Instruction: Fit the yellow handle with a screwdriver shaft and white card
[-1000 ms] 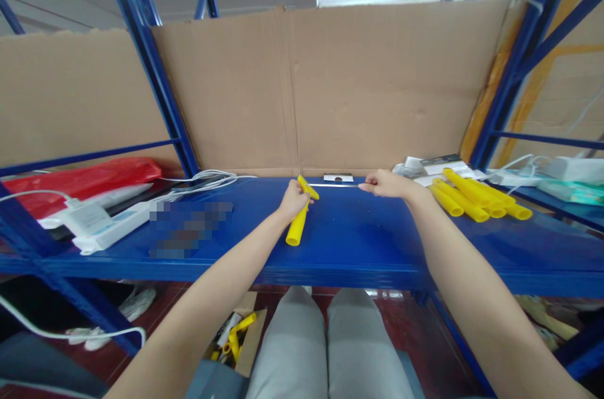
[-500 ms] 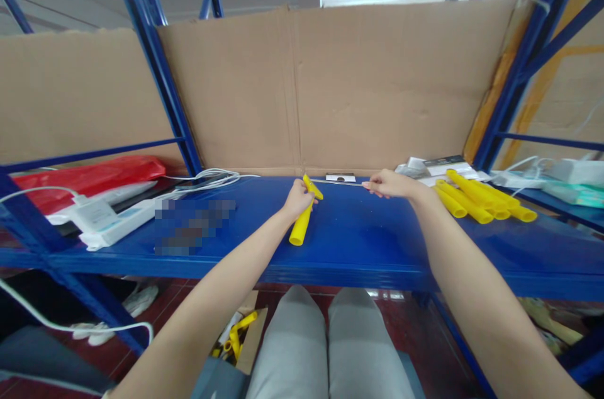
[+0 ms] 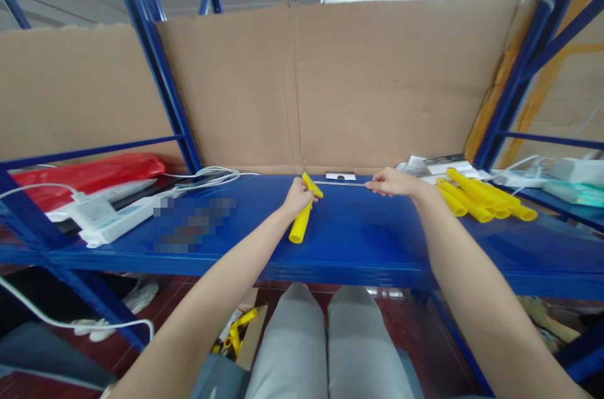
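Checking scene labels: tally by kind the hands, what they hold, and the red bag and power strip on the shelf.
Left hand and right hand: 2
Yellow T-shaped piece, in left hand: 1
Thin pale strip, in right hand: 1
Red bag: 1
Power strip: 1
Total: 6

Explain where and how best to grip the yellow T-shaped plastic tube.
The T-shaped tube is probably best gripped around its stem's near end, from the person's side: that straight, round section points toward the person, uncovered, while the left hand holds it near the crosspiece.

Blue racking and cardboard panels suggest a workshop.
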`<control>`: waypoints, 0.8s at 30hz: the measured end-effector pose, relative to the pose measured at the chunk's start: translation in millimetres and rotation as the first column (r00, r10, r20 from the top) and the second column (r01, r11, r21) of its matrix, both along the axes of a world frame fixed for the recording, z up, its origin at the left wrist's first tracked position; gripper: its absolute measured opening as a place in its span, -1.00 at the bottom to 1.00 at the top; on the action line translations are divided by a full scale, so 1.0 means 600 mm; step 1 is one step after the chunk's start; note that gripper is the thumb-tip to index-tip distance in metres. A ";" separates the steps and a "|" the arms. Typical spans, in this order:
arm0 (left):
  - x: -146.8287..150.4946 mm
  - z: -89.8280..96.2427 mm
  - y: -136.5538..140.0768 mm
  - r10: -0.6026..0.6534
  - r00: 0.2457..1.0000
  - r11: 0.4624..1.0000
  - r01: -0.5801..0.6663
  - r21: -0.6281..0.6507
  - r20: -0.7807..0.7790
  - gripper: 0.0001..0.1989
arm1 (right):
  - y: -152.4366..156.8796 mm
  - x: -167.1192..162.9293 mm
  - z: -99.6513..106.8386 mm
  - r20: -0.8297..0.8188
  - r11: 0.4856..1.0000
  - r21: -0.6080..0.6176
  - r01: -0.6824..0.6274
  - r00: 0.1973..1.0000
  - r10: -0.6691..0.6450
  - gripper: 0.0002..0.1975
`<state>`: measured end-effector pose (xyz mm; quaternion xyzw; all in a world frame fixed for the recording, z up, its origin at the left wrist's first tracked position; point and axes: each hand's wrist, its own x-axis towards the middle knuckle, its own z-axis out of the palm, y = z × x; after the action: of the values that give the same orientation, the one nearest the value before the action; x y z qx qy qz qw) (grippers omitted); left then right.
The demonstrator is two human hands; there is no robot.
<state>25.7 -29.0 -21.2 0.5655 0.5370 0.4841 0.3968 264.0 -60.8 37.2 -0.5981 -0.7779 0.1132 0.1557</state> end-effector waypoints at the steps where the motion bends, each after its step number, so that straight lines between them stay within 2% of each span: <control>1: 0.000 0.000 -0.001 0.002 1.000 1.000 -0.002 0.002 0.000 -0.67 | -0.001 -0.001 0.000 -0.003 1.000 -0.004 0.004 1.000 -0.004 -0.65; 24: 0.001 0.002 -0.004 -0.012 1.000 1.000 0.012 0.010 -0.008 -0.69 | 0.004 0.002 -0.002 0.004 1.000 0.008 0.011 1.000 -0.011 -0.68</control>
<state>26.2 -31.7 -20.2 0.5726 0.5328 0.4822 0.3947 265.4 -58.4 36.1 -0.6020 -0.7753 0.1080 0.1572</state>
